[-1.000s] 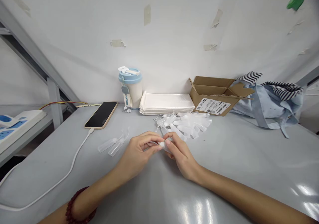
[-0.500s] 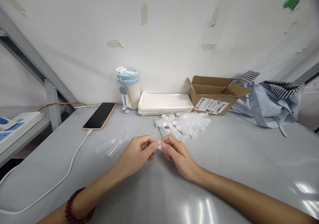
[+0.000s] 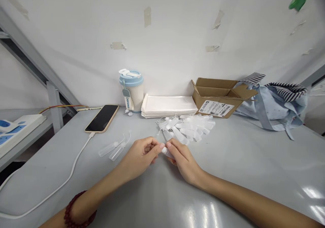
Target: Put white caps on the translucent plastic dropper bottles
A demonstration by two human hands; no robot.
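grey bench (image 3: 228, 174) fills the view. near its middle the forearms angle inward and the left hand (image 3: 139, 157) and right hand (image 3: 182, 158) meet, both pinching one small clear vial (image 3: 165, 150) between their fingertips. two vials (image 3: 114, 148) lie apart on the left; a pile (image 3: 186, 126) waits just beyond. farther back sit a phone (image 3: 102, 118), cup (image 3: 132, 90) and box (image 3: 218, 96).

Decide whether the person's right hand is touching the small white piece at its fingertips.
Touching. The head view shows the fingers of the right hand pressed against the small white piece, with no gap.
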